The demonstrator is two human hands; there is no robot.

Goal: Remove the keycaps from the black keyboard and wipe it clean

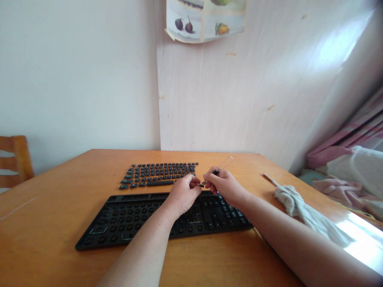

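Above the far edge of a black keyboard point(128, 215), my two hands meet with fingers nearly touching. My left hand point(187, 193) pinches a small dark keycap point(201, 185) between thumb and finger. My right hand point(224, 185) is closed around what looks like a wire keycap puller point(226, 161); its thin wire loop sticks out behind the fingers and a black part shows at the knuckles. The keyboard's left and middle sections show bare key sockets. On its right section, keycaps point(220, 211) are still in place. My forearms hide part of the board.
Loose black keycaps point(158, 170) lie in keyboard-like rows behind the board. To the right are a slim brush-like stick point(271, 179) and a crumpled pale cloth point(302, 211). A cable runs under my right arm. A wooden chair point(22, 157) stands at the left.
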